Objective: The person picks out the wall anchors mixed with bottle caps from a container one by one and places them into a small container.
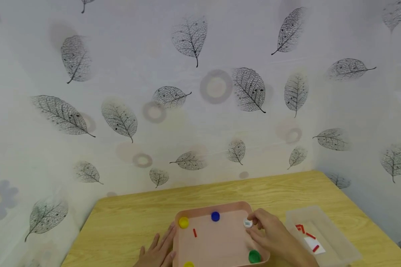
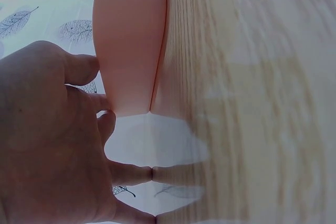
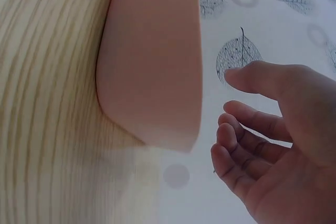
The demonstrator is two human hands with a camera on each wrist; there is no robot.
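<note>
A pink tray lies on the table, its outer wall showing in both wrist views. My left hand rests at its left side with fingers spread; in the left wrist view some fingertips touch the tray and others the table. Over the tray's right side is my right hand, beside a round white cap with a grey mark. In the right wrist view its thumb and loosely bent fingers stand apart with nothing between them. A short red stick lies in the tray near the left.
Inside the tray are a yellow cap, a blue cap, a green cap and another yellow cap at the front. To the right stands a translucent box with several red sticks and white paper.
</note>
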